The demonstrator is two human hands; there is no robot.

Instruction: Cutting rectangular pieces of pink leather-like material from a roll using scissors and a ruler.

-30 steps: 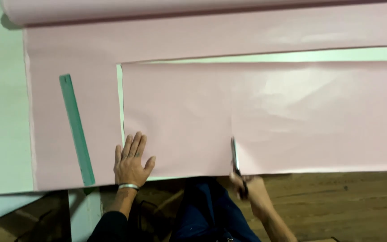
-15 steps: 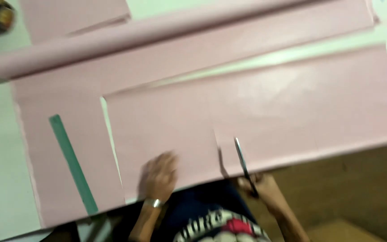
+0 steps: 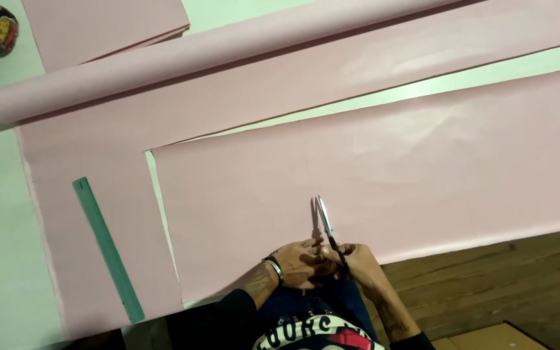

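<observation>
Pink paper sheet (image 3: 384,175), thin and floppy, looked tear-prone; steel scissors (image 3: 325,223) sat low-centre, right hand (image 3: 358,259) clamped on handles, left hand (image 3: 299,262) closed alongside.

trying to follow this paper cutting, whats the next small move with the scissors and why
Probably close the scissors and push them further up the pink sheet: the blades point away from the person, only a short way in from the near edge, with both hands, left and right, at the handles.

both hands, left hand (image 3: 299,264) and right hand (image 3: 356,260), meet at the scissors (image 3: 327,227). the blades cut into the pink paper sheet (image 3: 384,168); a green ruler (image 3: 107,247) lies apart
</observation>
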